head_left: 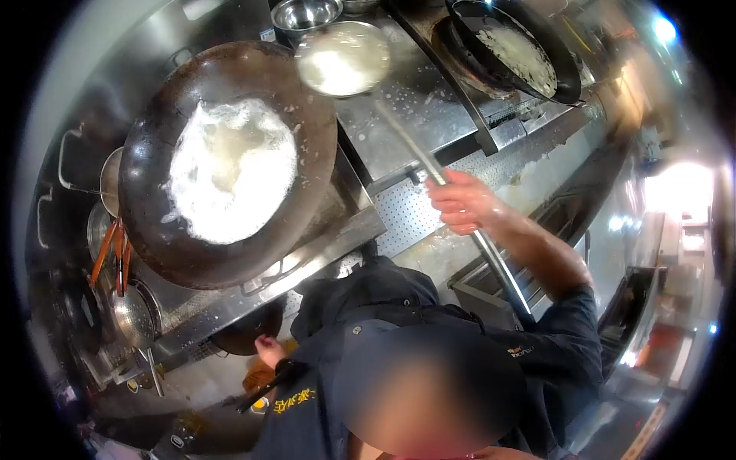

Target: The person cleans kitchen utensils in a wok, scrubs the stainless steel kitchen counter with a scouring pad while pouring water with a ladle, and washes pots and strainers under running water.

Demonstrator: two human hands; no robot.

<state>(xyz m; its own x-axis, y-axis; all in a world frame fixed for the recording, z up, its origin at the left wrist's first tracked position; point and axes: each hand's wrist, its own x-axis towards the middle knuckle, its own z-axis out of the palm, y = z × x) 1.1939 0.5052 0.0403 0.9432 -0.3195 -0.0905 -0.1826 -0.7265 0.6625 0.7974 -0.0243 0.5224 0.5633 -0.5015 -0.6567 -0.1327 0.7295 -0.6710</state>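
My right hand point(464, 203) is wrapped around the long metal handle of a skimmer point(343, 60). The skimmer's round head is raised beside the right rim of a large dark wok point(307, 199), over the steel counter; its surface is blurred and looks pale. Inside the wok lies white, foamy liquid point(230, 176) with a yellowish patch in its middle. Low at my left side, my left hand point(268, 350) looks closed, fingers curled, close to a dark pan point(247, 330) below the counter's edge. Whatever it may hold is hidden.
A second wok point(563, 84) with pale food in it stands at the back right. Steel bowls point(307, 14) sit at the back. On the left are a perforated strainer point(134, 314) and orange-handled tools point(105, 253). The counter's front edge point(268, 284) runs before my body.
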